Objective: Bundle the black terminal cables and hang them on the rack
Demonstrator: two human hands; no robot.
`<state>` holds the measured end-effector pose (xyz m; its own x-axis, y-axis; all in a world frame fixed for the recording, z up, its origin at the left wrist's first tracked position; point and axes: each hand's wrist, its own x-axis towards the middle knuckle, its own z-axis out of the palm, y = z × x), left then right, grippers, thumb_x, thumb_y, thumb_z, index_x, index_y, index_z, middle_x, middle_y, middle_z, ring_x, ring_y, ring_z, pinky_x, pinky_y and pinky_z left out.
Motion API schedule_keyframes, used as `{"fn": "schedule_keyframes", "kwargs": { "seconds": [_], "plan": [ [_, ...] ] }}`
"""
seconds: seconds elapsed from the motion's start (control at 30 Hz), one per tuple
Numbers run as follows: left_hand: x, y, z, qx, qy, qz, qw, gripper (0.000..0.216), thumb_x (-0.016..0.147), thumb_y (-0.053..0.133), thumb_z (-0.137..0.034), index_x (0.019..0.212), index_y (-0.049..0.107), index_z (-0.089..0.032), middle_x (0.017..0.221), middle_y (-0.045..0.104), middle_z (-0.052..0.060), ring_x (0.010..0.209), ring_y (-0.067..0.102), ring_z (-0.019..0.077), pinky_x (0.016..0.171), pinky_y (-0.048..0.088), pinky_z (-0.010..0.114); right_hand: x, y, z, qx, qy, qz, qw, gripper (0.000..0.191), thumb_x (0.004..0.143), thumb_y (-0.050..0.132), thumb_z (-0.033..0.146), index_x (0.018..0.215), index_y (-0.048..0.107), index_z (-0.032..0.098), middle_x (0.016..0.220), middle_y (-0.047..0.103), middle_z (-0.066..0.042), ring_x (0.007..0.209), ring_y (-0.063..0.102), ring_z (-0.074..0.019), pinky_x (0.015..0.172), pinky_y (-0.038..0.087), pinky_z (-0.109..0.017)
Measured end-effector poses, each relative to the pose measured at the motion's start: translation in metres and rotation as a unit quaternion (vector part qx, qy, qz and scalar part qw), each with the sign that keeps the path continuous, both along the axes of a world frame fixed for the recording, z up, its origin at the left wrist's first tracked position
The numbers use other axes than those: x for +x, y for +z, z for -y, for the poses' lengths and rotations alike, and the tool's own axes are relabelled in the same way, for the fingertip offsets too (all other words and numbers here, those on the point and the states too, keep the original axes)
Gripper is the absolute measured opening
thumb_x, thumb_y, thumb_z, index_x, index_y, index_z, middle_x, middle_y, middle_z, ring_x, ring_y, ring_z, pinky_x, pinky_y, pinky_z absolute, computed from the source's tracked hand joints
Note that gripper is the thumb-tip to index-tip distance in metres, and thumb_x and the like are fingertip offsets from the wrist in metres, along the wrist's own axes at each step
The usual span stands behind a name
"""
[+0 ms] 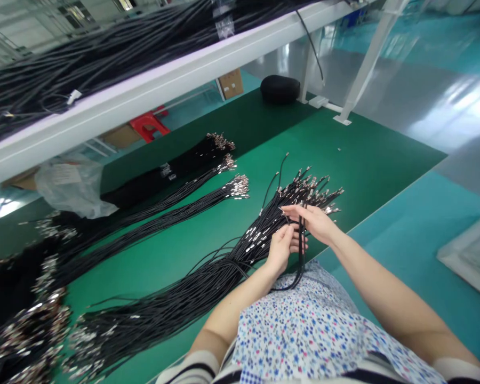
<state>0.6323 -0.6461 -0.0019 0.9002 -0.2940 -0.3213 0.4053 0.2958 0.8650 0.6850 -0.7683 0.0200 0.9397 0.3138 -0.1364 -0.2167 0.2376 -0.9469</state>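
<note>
A large bundle of black cables [224, 272] with metal-tipped ends lies diagonally across the green table. Over its right end, close to the table's front edge, both my hands are together. My right hand [314, 220] is closed on black cables [301, 250], which hang down between the hands and loop toward my apron. Just left of and below it, my left hand [282, 246] has its thumb and forefinger pinched at a cable end, the other fingers curled near the hanging strands. The exact tips between the fingers are too small to make out.
Further bundles of black cables [176, 208] lie behind on the green table [384, 144]. More cables [136, 53] rest on a raised white shelf [176, 80]. A plastic bag [70, 184] sits at the left, a black rounded object [280, 89] at the back.
</note>
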Motion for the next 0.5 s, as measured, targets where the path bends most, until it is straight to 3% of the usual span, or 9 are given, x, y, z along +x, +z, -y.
{"fn": "schedule_keyframes", "kwargs": {
  "seconds": [0.2, 0.27, 0.4, 0.5],
  "plan": [
    [0.013, 0.002, -0.004, 0.083, -0.022, 0.086, 0.993, 0.037, 0.077, 0.046, -0.05, 0.085, 0.053, -0.015, 0.052, 0.049, -0.003, 0.036, 0.039, 0.0051, 0.035, 0.031, 0.016, -0.005, -0.008, -0.015, -0.03, -0.07, -0.011, 0.997, 0.037, 0.08, 0.051, 0.045, 0.103, 0.06, 0.017, 0.113, 0.059, -0.01, 0.094, 0.059, -0.02, 0.061, 0.05, -0.025],
    [0.019, 0.0, -0.012, 0.105, 0.017, 0.114, 0.988, 0.035, 0.079, 0.043, -0.047, 0.084, 0.054, -0.014, 0.058, 0.054, -0.001, 0.042, 0.044, 0.0062, 0.04, 0.035, 0.017, -0.005, -0.01, -0.016, -0.029, -0.098, -0.02, 0.995, 0.04, 0.078, 0.052, 0.048, 0.1, 0.06, 0.015, 0.109, 0.06, -0.012, 0.085, 0.061, -0.018, 0.062, 0.049, -0.026],
    [0.031, 0.001, -0.031, 0.166, 0.172, 0.17, 0.956, 0.028, 0.08, 0.046, -0.041, 0.073, 0.055, -0.015, 0.068, 0.054, 0.001, 0.06, 0.051, 0.0077, 0.055, 0.041, 0.017, -0.004, -0.014, -0.018, -0.102, -0.097, -0.033, 0.989, 0.044, 0.077, 0.049, 0.054, 0.084, 0.063, 0.013, 0.086, 0.066, -0.012, 0.067, 0.06, -0.0143, 0.058, 0.047, -0.026],
    [0.036, 0.004, -0.035, 0.112, 0.172, 0.146, 0.968, 0.025, 0.079, 0.047, -0.04, 0.074, 0.052, -0.016, 0.061, 0.047, -0.003, 0.05, 0.046, 0.0062, 0.048, 0.039, 0.018, -0.006, -0.016, -0.025, -0.17, -0.044, 0.017, 0.984, 0.043, 0.079, 0.046, 0.053, 0.082, 0.065, 0.015, 0.085, 0.065, -0.009, 0.075, 0.059, -0.0163, 0.062, 0.047, -0.028]
  ]
}}
